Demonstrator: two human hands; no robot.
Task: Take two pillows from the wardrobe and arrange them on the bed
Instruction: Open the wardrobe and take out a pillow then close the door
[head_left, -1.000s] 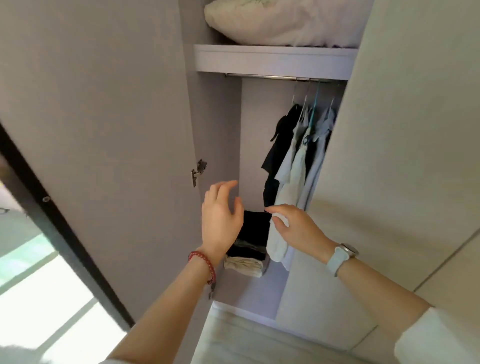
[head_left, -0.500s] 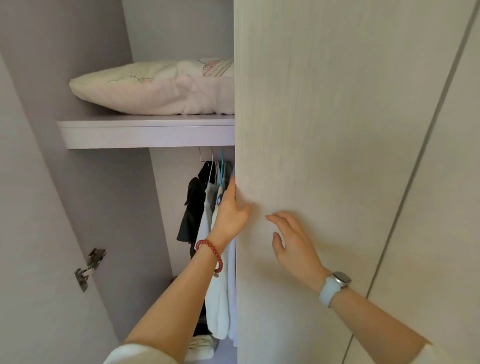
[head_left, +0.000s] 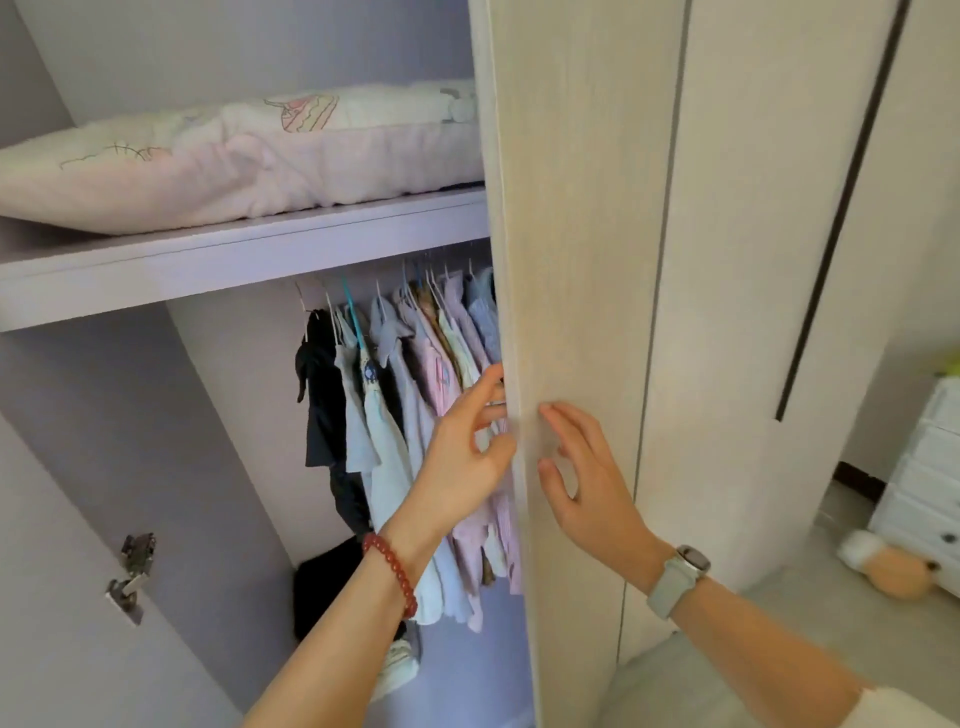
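A pale pink pillow (head_left: 244, 161) with cartoon prints lies on the upper wardrobe shelf (head_left: 249, 254); its right end is hidden behind the right wardrobe door (head_left: 582, 260). A second pillow cannot be made out. My left hand (head_left: 467, 457), with a red bead bracelet, has its fingers hooked on the inner edge of that door. My right hand (head_left: 582, 478), with a watch on the wrist, rests open-fingered on the door's outer face, just across the edge from the left hand.
Several shirts on hangers (head_left: 415, 415) fill the space under the shelf, with dark folded clothes (head_left: 327, 587) on the wardrobe floor. The left door (head_left: 67, 597) stands open with its hinge showing. A white drawer unit (head_left: 930, 478) and a plush toy (head_left: 893, 566) sit at right.
The right door has swung further open, exposing more hanging shirts and more of the pillow. Both hands stay at the door edge. The view has shifted, bringing the room at right into sight.
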